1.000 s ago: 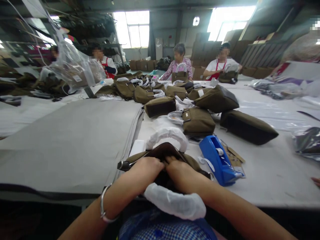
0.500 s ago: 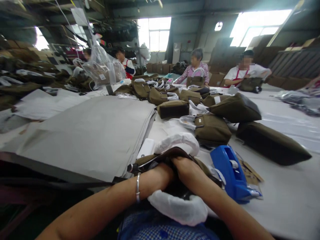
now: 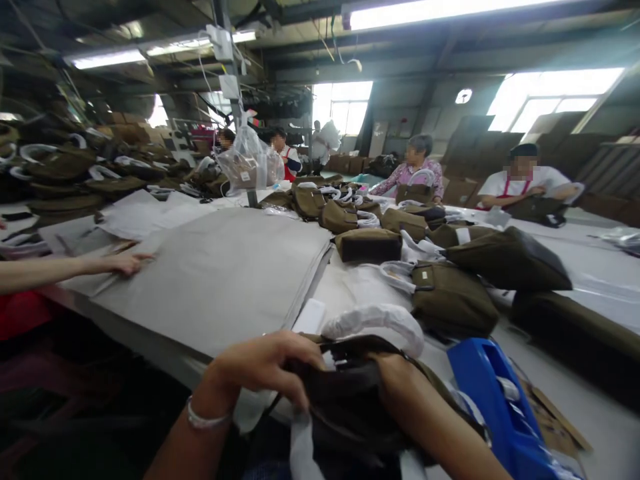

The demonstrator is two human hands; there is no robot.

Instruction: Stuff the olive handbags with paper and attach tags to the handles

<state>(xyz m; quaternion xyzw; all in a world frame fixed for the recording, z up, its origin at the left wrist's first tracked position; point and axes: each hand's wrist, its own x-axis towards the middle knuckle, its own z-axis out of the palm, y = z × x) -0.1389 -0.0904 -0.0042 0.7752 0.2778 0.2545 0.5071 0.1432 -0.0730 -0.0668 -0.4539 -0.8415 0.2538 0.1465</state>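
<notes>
An olive-and-brown handbag [image 3: 345, 403] stands open in front of me at the table's near edge. My left hand [image 3: 273, 363] grips the left side of its mouth, thumb and fingers on either side of the edge. Into the opening reaches my right hand [image 3: 400, 380]; its fingers are hidden inside the bag. White wrapping covers the far handle [image 3: 375, 320], which arches up behind the mouth. The near handle [image 3: 303, 443], also wrapped, hangs toward me below my left hand.
Right of the bag stands a blue tape dispenser [image 3: 493, 393] beside a piece of brown cardboard [image 3: 550, 417]. Large grey sheets [image 3: 235, 267] are stacked on the left, where a co-worker's hand [image 3: 127, 263] touches them. Several olive bags [image 3: 450, 300] lie beyond; people work across the table.
My left hand has come out of the bag and now holds its left edge. The near handle has shifted left. A co-worker's arm has appeared at left, and the view has tilted up and turned left.
</notes>
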